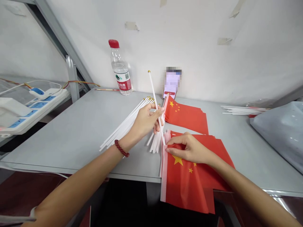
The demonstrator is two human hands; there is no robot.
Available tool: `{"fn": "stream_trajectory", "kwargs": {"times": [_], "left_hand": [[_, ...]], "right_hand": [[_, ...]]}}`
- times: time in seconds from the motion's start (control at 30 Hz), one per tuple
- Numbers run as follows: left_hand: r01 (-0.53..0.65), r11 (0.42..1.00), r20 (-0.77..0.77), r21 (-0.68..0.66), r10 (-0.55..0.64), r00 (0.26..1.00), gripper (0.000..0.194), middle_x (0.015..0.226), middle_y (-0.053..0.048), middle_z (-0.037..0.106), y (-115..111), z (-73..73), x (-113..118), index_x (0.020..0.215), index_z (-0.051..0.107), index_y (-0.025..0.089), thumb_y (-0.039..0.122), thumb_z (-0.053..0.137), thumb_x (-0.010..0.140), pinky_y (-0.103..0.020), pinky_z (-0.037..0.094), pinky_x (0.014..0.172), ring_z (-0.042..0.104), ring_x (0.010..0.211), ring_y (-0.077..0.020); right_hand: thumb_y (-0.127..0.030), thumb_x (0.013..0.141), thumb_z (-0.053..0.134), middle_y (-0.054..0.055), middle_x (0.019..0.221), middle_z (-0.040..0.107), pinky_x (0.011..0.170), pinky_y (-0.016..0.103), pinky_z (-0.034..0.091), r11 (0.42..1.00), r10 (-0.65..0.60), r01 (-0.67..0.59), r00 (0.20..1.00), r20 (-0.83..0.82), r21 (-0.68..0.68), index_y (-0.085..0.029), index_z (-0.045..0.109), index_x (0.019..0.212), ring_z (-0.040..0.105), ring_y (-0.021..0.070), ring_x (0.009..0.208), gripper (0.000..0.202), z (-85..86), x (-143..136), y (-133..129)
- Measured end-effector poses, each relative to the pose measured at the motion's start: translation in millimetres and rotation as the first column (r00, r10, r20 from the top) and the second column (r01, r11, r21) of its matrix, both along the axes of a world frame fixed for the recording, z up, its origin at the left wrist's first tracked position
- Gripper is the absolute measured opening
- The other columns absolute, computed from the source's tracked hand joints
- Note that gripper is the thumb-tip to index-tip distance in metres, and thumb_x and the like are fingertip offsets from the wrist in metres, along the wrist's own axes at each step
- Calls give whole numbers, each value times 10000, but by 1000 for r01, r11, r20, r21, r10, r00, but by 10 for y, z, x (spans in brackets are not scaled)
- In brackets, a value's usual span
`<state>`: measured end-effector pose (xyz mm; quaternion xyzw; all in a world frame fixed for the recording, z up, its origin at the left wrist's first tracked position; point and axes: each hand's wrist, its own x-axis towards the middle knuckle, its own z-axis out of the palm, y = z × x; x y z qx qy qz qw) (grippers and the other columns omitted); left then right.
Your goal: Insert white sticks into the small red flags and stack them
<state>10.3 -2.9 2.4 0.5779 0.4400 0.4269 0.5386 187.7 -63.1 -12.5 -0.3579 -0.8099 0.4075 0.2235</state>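
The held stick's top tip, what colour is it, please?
The tip is gold, clearest in the head view.

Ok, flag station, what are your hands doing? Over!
Left hand: holding white stick, gold tip up. Right hand: pinching red flag, top of white sleeve. Stick's lower end at sleeve; nothing visibly in the way.

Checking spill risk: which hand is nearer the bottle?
Left. The left hand is in front of the bottle, rightward; the right hand is farther right and lower in view.
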Motion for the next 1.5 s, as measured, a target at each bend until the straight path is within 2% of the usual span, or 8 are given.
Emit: {"fn": "stream_trajectory", "kwargs": {"times": [0.27, 0.57, 0.9, 1.1, 1.2, 1.33, 1.5], "left_hand": [[7, 1000, -4, 23, -7, 1000, 354, 518, 42, 587, -1, -17, -6, 854, 458, 200, 482, 647, 757, -180, 393, 285, 505, 340, -94], [24, 1000, -6, -17, -24, 1000, 375, 491, 54, 576, -3, -11, 2, 794, 428, 199, 467, 682, 729, -181, 386, 280, 493, 325, -90], [-9, 999, -20, 31, 10, 1000, 384, 528, 34, 596, 18, -27, -3, 771, 416, 196, 474, 678, 730, -187, 399, 296, 511, 349, -94], [83, 993, 2, 79, -83, 997, 331, 564, 16, 621, 7, 26, -28, 752, 454, 184, 452, 647, 767, -196, 429, 338, 531, 372, -95], [87, 992, 6, 96, -88, 996, 322, 581, 9, 625, 7, 41, -38, 728, 463, 177, 438, 645, 773, -206, 451, 370, 534, 382, -91], [58, 995, -4, 79, -58, 998, 338, 575, 7, 620, 20, 33, -38, 704, 466, 172, 439, 668, 751, -200, 442, 363, 531, 383, -86], [80, 996, -6, 46, -80, 997, 339, 560, 13, 603, 17, 29, -38, 664, 481, 168, 427, 688, 735, -186, 430, 340, 533, 394, -85]], "right_hand": [[-234, 876, 522, -21, 606, 532, 487, 183, 327, 1000, -13, 13, 1000, 6, 1, -134, 661, 805, 379, 69, 512, 185, 0, -9, 6], [-227, 879, 519, -9, 657, 574, 520, 190, 353, 1000, 0, 0, 1000, 6, -7, -139, 662, 838, 421, 79, 549, 173, -21, 9, -3], [-244, 898, 484, -12, 644, 529, 508, 200, 334, 1000, -5, 6, 1000, 20, -20, -139, 633, 794, 398, 82, 550, 210, -36, 14, 6], [-258, 899, 481, -17, 625, 495, 513, 208, 327, 999, -9, 9, 1000, 13, -38, -138, 621, 774, 379, 85, 555, 223, -22, -1, -17], [-261, 899, 482, -22, 618, 479, 507, 209, 316, 999, -11, 11, 1000, 6, -40, -140, 610, 767, 365, 83, 551, 220, -25, -2, -18], [-261, 903, 477, -31, 597, 438, 503, 212, 298, 999, -7, 7, 1000, 1, -37, -144, 569, 704, 332, 80, 540, 248, -21, 1, -13], [-261, 906, 472, -32, 593, 440, 508, 212, 300, 999, 6, -6, 1000, -10, -31, -147, 551, 680, 332, 80, 541, 265, -23, -3, -14]]}}
